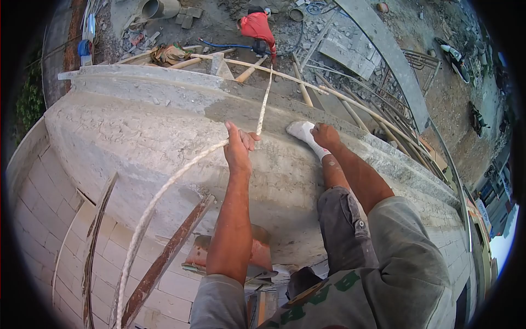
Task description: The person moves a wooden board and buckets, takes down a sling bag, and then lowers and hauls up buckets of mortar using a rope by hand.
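Observation:
My left hand [239, 147] is wrapped round a thick whitish rope [159, 197]. From this fist one length runs down to the lower left, and another hangs over the ledge [164, 82] toward a person in red below. My right hand [324, 135] is closed at the ankle of a white sock [306, 133] on my foot, which rests on the rough concrete surface [137, 131]. Whether its fingers grip the sock or something small is hidden.
Down on the ground a person in red [257, 27] bends forward. Poles [304, 88] lean beyond the ledge. Two long boards [170, 257] stand at the lower left by a block wall [44, 192]. A curved grey beam [383, 49] crosses the upper right.

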The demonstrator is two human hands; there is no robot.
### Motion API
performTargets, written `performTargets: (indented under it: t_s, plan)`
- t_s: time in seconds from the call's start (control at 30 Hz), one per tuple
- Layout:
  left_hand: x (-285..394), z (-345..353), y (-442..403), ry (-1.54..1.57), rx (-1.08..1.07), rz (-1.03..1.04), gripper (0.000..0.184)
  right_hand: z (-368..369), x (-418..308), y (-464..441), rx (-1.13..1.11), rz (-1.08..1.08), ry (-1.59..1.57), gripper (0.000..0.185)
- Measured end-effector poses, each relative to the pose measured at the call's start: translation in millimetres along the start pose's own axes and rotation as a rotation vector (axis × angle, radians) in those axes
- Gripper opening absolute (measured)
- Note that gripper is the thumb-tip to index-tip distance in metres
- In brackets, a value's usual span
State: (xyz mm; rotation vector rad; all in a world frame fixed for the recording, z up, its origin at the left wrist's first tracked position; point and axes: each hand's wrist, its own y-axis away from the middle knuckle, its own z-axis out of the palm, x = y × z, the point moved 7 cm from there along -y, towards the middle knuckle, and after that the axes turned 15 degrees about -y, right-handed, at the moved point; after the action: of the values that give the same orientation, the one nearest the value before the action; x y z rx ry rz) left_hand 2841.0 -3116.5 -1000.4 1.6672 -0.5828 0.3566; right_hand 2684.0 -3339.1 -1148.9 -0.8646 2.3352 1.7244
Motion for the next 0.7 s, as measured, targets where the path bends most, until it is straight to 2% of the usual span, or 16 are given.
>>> performTargets:
  t_s: [0.23, 0.33, 0.43, 0.7]
  plan:
    - [1.3, -1.9, -0.4, 0.012, 0.01, -0.006, 0.059, -6.7, -30.4, -17.5, -0.022, -0.017, 0.04, 0.03]
    - [3.6, -1.8, 0.8, 0.04, -0.01, 0.028, 0.059, -9.4, -37.7, -19.4, 0.03, 0.024, 0.066, 0.031]
    - [8.6, -1.7, 5.7, 0.086, -0.04, 0.037, 0.06, -3.0, -38.8, -32.9, 0.047, -0.027, 0.086, 0.029]
    - [6.4, -3.7, 22.6, 0.232, -0.1, -0.023, 0.06, 10.4, -50.2, -52.8, -0.023, -0.065, 0.105, 0.033]
